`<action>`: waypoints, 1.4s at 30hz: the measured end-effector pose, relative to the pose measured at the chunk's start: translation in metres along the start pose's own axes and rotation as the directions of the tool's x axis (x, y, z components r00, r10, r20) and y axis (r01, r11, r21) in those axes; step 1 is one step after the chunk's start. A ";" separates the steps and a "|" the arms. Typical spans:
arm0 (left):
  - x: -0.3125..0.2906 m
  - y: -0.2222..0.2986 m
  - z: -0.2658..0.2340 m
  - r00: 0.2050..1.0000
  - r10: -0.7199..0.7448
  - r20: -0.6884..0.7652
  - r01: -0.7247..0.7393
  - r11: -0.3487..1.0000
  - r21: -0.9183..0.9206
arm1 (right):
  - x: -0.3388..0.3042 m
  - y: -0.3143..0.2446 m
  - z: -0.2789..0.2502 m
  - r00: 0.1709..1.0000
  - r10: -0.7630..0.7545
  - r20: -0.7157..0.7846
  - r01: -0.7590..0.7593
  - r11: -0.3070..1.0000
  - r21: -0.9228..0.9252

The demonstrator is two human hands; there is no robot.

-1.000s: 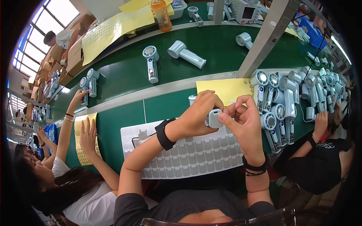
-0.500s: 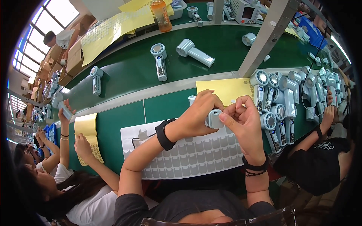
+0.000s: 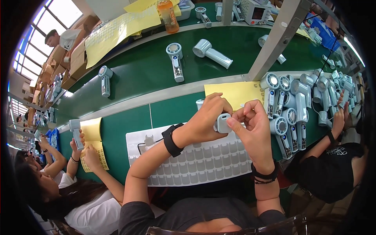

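My left hand (image 3: 209, 119) is wrapped round a pale blue handheld fan (image 3: 223, 123), whose handle end with a slot points toward me. A bit of a pale round part (image 3: 199, 102) shows past the left knuckles; most of the fan is hidden by the fingers. My right hand (image 3: 252, 129) presses its thumb on the handle end, its other fingers curled close beside it. Whether a small piece sits under those fingertips is hidden. Below both hands lies a white sheet (image 3: 188, 182) with rows of grey tab-shaped stickers.
A yellow label sheet (image 3: 231, 92) lies beyond my hands. Many pale blue fans (image 3: 280, 126) are piled at the right. Others, such as this fan (image 3: 177, 64), lie on the green conveyor (image 3: 137, 66) past a metal rail. A grey post (image 3: 274, 43) rises there. Co-workers sit on both sides.
The fans on the conveyor have shifted to the right. The left co-worker has lowered a fan toward the yellow sheet. My hands have barely moved, the right thumb still on the handle end.
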State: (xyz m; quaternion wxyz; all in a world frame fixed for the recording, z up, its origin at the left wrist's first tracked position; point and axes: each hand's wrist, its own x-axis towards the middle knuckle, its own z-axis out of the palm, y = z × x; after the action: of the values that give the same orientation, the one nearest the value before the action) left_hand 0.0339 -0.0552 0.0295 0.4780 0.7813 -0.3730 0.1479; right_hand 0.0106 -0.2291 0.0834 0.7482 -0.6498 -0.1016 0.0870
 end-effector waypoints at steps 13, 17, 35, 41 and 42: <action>0.003 0.015 -0.004 0.999 0.050 -0.014 -0.050 0.999 -0.004 | -0.009 -0.008 -0.001 0.988 -0.151 -0.016 0.118 0.826 -0.551; 0.001 0.015 -0.008 0.986 0.105 0.129 -0.122 0.984 0.132 | 0.004 0.019 -0.025 0.996 -0.076 0.049 0.090 0.897 -0.432; 0.013 -0.149 -0.105 0.955 -0.215 0.206 -0.068 0.517 0.853 | -0.035 0.100 0.029 0.890 -0.367 0.271 0.429 0.474 -0.768; 0.034 -0.132 -0.070 0.996 -0.078 -0.042 0.081 0.609 0.789 | -0.036 0.100 0.031 0.916 -0.323 0.236 0.392 0.605 -0.693; 0.039 -0.129 -0.065 0.999 -0.023 0.023 -0.007 0.544 0.839 | -0.037 0.099 0.033 0.920 -0.314 0.235 0.386 0.616 -0.687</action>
State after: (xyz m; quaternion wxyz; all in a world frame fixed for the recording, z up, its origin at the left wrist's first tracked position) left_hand 0.1622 0.0174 0.0028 0.0416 0.9187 -0.2607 0.2936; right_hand -0.0335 -0.1937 -0.0121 0.4289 -0.8532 -0.2865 -0.0780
